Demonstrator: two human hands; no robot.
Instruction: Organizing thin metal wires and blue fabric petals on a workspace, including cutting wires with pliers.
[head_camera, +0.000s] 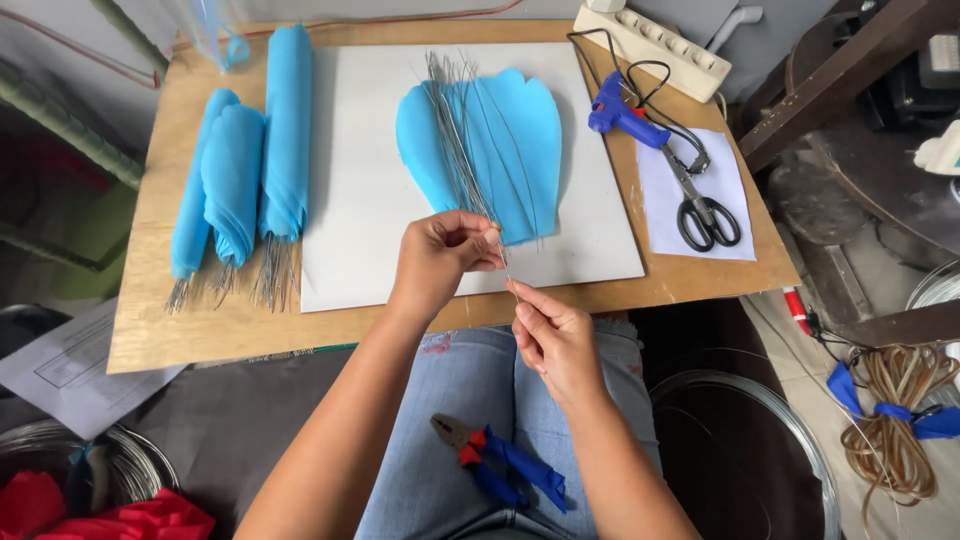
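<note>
Left hand and right hand both pinch one thin wire over blue petals on bench.

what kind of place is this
Probably a home craft workspace for making fabric flowers: blue petal pieces with thin wires on a plywood table, plus a glue gun and scissors.

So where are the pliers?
The pliers lie on the person's lap, low in the head view, just below the right hand.
</note>
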